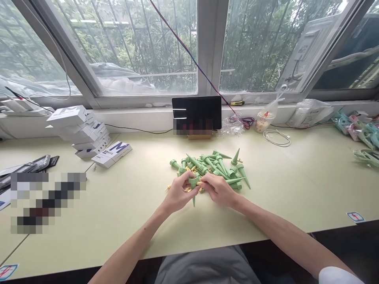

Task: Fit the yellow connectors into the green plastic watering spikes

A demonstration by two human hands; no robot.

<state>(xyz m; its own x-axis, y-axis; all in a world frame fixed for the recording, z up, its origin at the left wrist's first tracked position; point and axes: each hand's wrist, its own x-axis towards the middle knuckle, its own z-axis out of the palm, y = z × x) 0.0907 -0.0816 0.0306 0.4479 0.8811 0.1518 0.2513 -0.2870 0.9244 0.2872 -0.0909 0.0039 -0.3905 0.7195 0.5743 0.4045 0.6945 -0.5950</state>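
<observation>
My left hand is closed around a green plastic plant watering spike, its wide collar up and its pointed tip showing below the fingers. Close against the collar's right side, my right hand pinches a small yellow plastic piece. Just beyond both hands lies a heap of green watering spikes, pointing in all directions. Small yellow pieces are scattered among and beside them. My fingers partly hide the spike's middle and most of the yellow piece.
A dark tablet screen stands by the window. White boxes are stacked at the left, with one box lying in front. At the back right are a bagged cup, a white cable and wrapped pastel items.
</observation>
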